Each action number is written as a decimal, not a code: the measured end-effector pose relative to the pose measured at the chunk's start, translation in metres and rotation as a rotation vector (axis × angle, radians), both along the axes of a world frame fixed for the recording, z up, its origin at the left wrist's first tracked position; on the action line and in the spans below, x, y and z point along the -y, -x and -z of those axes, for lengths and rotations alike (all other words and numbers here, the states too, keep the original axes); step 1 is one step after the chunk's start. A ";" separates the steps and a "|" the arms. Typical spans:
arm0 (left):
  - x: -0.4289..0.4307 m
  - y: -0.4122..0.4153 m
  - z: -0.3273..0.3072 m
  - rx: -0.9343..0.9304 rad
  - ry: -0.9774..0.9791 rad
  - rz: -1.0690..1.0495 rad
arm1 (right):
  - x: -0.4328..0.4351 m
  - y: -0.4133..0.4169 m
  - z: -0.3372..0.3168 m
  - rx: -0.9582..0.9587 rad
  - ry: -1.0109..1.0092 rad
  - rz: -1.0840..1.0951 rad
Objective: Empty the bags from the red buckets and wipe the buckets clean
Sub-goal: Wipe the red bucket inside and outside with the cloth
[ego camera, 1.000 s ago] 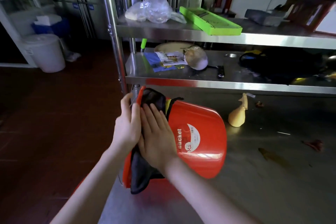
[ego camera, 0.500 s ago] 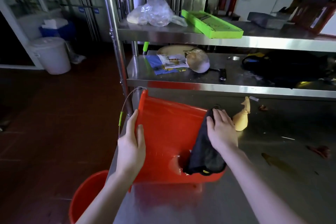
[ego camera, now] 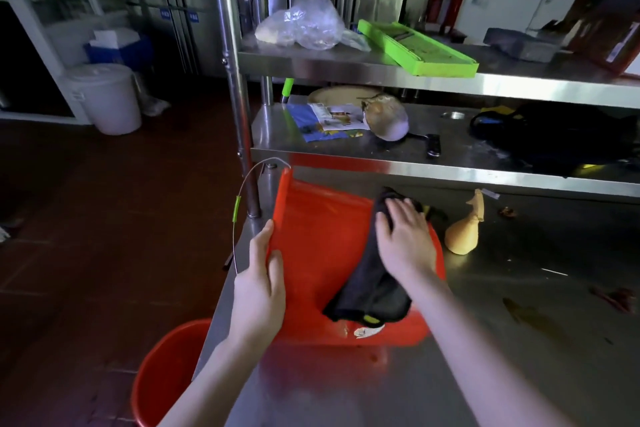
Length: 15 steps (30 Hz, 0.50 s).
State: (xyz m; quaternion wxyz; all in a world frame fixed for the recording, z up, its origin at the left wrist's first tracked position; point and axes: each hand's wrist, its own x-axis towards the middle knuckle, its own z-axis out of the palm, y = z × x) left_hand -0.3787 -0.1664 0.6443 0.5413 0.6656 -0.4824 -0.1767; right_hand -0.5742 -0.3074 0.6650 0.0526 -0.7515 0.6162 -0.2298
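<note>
A red bucket lies on its side on the steel table, its mouth to the left and its wire handle sticking out past the table edge. My left hand grips the bucket's rim, thumb on the outer wall. My right hand presses a black cloth flat against the bucket's outer side with straight fingers. A second red bucket stands on the floor below the table's left corner.
A tan bottle-shaped object stands right of the bucket. Steel shelves rise behind, carrying a plastic bag, a green tray, papers and a dark bag. A white lidded bin stands far left on the floor.
The bucket was turned so its side faces up. My right hand with the cloth moved from the rim to the bucket's right side, then slid slightly upward. My left hand keeps the rim.
</note>
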 end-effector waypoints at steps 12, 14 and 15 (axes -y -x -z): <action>-0.015 -0.011 -0.001 -0.076 0.010 0.072 | -0.059 -0.119 -0.025 -0.005 0.177 -0.351; -0.005 -0.015 -0.019 -0.082 -0.010 0.104 | -0.075 -0.118 -0.022 -0.017 0.202 -0.336; 0.008 -0.017 -0.030 -0.079 -0.021 0.097 | -0.082 -0.115 -0.019 -0.022 0.215 -0.324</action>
